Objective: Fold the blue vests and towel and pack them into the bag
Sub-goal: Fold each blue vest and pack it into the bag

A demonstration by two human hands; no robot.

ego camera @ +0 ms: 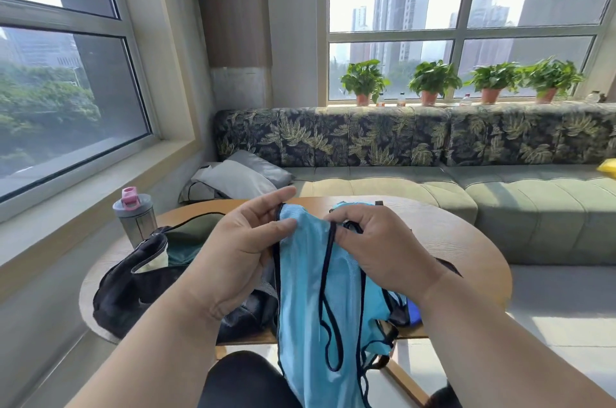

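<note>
A light blue mesh vest (313,301) with dark trim hangs from both my hands above the table's near edge, its lower part draping toward my lap. My left hand (240,254) pinches its top left strap between thumb and fingers. My right hand (376,247) pinches the top right strap, fingers curled. More light blue fabric (353,206) lies on the table behind my hands. A darker blue cloth (415,311) peeks out under my right wrist. The black bag (133,287) lies open on the table's left side, with green lining showing.
The round wooden table (460,241) stands before a green sofa (500,194) with a leaf-patterned back. A grey bottle with a pink lid (135,217) stands at the table's far left. Grey cushions (240,177) lie in the sofa corner. Potted plants (433,81) line the window sill.
</note>
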